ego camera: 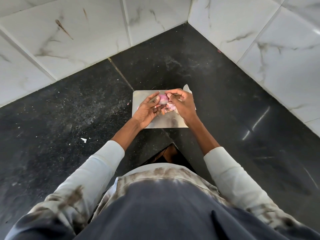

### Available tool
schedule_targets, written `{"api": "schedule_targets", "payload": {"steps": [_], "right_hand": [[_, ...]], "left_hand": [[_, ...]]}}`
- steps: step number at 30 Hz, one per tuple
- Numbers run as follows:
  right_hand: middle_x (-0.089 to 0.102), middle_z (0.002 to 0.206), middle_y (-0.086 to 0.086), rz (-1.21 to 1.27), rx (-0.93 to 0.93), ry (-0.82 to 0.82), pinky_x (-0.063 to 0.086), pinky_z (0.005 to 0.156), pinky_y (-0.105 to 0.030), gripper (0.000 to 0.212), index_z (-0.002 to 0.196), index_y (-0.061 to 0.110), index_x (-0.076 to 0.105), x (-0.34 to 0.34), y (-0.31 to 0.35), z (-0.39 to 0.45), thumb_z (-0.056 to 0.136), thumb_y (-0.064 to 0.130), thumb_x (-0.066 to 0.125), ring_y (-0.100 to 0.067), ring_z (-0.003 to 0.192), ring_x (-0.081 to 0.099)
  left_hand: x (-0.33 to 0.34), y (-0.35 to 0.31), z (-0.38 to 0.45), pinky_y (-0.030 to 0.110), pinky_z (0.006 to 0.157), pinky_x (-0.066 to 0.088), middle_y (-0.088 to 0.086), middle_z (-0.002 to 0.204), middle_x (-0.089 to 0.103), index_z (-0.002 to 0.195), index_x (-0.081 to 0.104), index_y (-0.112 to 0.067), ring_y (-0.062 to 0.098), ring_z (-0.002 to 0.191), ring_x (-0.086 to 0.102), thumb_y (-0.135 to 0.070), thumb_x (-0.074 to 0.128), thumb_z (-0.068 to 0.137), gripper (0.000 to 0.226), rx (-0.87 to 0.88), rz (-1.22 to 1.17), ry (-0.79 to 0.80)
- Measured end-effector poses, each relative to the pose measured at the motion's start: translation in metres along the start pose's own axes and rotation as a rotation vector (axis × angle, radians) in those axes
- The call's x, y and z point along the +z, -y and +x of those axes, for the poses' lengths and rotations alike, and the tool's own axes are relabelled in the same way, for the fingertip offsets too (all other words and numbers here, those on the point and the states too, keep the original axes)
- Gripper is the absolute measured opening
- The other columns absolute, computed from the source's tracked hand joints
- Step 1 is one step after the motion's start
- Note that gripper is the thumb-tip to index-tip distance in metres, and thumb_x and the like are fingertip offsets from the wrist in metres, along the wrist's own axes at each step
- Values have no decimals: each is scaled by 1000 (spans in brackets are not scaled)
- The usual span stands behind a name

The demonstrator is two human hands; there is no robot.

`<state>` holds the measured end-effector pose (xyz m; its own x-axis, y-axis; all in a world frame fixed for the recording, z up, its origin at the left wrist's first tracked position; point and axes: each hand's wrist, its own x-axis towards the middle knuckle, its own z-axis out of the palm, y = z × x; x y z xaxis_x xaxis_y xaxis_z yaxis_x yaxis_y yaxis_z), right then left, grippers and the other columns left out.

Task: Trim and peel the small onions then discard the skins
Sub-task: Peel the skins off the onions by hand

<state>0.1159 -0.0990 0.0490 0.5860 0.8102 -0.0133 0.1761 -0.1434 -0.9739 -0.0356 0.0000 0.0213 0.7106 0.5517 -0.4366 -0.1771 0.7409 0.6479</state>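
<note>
We hold onion [163, 99] in left hand [147, 110]; right hand [181, 103] pinches skin at top. Risk: slick bulb slips, skins [170, 108] scatter off board [166, 121] onto worktop [69, 104].

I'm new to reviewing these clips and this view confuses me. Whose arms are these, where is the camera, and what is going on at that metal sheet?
The single picture comes from a camera worn on a person's head, looking down at their own arms. The left hand holds a small pink onion. The right hand's fingers pinch at its top, apparently peeling it. Below them, loose skins lie on a metal board on the dark counter, in a tiled corner.
</note>
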Motion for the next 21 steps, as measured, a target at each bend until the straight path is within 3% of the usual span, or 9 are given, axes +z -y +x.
{"api": "schedule_targets", "payload": {"steps": [5,14,17,21], "right_hand": [[78,115,6,-3,50,7,63,95,-48,18,115,19,79,1,-4,1,101,20,69,-15,109,74],[78,112,-3,62,156,-1,64,95,-43,26,120,11,77,1,-9,5,100,27,74,-18,104,77],[78,112,-2,80,204,5,65,93,-36,26,119,13,76,2,-4,6,102,32,70,-20,103,78],[76,120,0,100,210,111,63,96,-36,33,128,18,75,-2,-1,8,103,37,66,-17,108,76]], "left_hand": [[-8,-1,1,30,88,62,16,129,70,134,65,-11,26,110,70,-16,57,109,27,-51,-48,8],[-4,-5,3,28,84,64,20,126,73,132,64,-4,28,108,75,-24,54,111,31,-114,-93,-14],[-2,-6,5,28,84,64,19,121,77,136,62,-4,28,105,77,-23,53,111,33,-135,-131,-33],[-1,-10,7,28,80,63,17,114,79,135,62,-3,25,97,78,-21,49,112,32,-160,-146,-50]]}}
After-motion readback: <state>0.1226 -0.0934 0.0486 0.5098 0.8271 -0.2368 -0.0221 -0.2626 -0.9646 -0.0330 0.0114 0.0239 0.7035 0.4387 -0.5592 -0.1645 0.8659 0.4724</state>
